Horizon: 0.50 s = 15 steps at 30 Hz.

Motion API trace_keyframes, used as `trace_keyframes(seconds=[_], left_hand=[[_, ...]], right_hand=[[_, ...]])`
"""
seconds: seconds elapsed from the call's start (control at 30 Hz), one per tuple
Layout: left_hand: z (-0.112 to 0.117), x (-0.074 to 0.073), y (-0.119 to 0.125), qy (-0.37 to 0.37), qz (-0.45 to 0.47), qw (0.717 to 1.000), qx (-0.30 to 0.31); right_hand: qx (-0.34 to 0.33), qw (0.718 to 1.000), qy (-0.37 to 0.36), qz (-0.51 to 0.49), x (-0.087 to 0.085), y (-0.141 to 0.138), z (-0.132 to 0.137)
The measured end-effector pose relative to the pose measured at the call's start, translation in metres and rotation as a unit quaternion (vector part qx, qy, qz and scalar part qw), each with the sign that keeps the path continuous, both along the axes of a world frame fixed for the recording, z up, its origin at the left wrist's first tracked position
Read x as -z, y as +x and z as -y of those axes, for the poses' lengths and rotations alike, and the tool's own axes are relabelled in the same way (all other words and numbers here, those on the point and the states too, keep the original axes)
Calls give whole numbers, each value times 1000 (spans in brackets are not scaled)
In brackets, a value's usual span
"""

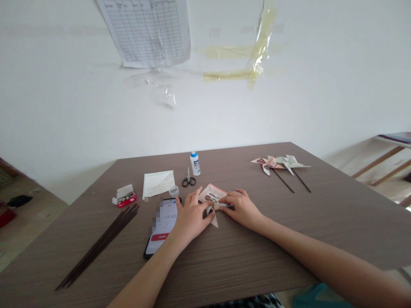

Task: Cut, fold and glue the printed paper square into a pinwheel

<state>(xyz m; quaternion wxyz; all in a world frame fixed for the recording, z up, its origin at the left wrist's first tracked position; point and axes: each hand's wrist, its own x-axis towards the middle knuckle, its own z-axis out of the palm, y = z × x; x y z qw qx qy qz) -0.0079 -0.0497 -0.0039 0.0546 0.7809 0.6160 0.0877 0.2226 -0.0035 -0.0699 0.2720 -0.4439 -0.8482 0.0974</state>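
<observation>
In front of me on the table lies a partly folded paper pinwheel point(212, 192) with a printed picture and a reddish edge. My left hand point(193, 214) comes from the left; its thumb and index finger hold the pinwheel's near side, while the other fingers stretch forward. From the right, my right hand point(239, 206) pinches a folded flap of the same paper, its fingers curled. The fingers hide the middle of the pinwheel. Just left of my left hand lies a phone point(160, 226) showing a running timer.
Beyond my hands are scissors point(189, 179), a white glue bottle point(195, 164), a small clear cap point(174, 191) and papers point(158, 183). Leftward lie a small red box point(126, 196) and dark sticks point(99, 244). Two finished pinwheels point(290, 162) on sticks rest at right, near the wall.
</observation>
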Motion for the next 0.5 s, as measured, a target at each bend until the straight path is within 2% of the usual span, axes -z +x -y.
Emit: trace_keyframes(seconds=[0.17, 0.5], left_hand=[[0, -2, 0, -1, -6, 1000, -1], [-4, 4, -1, 0, 0, 1000, -12]], right_hand=[[-4, 1000, -4, -1, 1, 0, -1], [-2, 1000, 3, -4, 3, 2, -1]])
